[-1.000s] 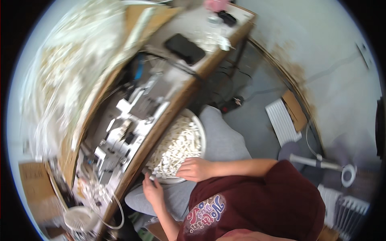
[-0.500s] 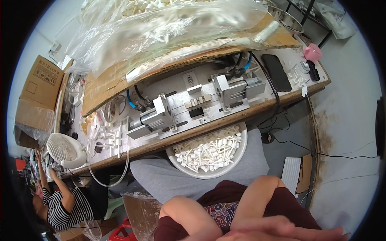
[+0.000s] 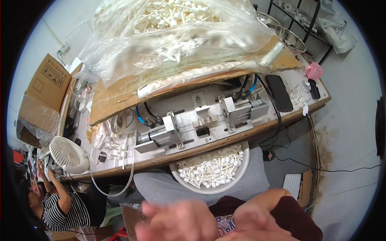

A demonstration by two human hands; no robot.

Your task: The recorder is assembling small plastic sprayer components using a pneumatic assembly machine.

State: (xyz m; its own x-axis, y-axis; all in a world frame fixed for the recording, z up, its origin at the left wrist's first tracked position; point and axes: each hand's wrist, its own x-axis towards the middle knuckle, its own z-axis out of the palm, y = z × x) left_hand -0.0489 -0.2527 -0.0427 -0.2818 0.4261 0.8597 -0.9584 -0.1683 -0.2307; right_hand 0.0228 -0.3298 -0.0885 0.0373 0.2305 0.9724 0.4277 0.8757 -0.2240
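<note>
- White plastic parts [image 3: 209, 170]: heaped loose in a round pale basin [image 3: 210, 191], set on a lap in grey trousers [image 3: 255, 172], far rim hidden by the front edge of the bench [image 3: 257, 130].
- Likely to spill with a shift of the knees, for lack of a firm base; likely to tip with the rim caught under that edge.
- Left hand [image 3: 179, 221] and right hand [image 3: 257, 219]: near the lower rim of the view, seemingly apart from the basin; too blurred to tell open from closed, or holding from bare.
- Metal fixture [image 3: 205, 120] near the bench's front edge, between two cylinder blocks: a possible pinch from fingers left in the gap, or a jam from a stray part.
- Black cable [image 3: 278, 114] over the front edge, beside a phone [image 3: 280, 93] toward the right end: could snag on a sleeve.
- Clear bag [image 3: 177, 16] of similar parts along the back edge, by a cardboard sheet [image 3: 116, 100] overhanging the fixture: could slump and shed parts below, given a knock.
</note>
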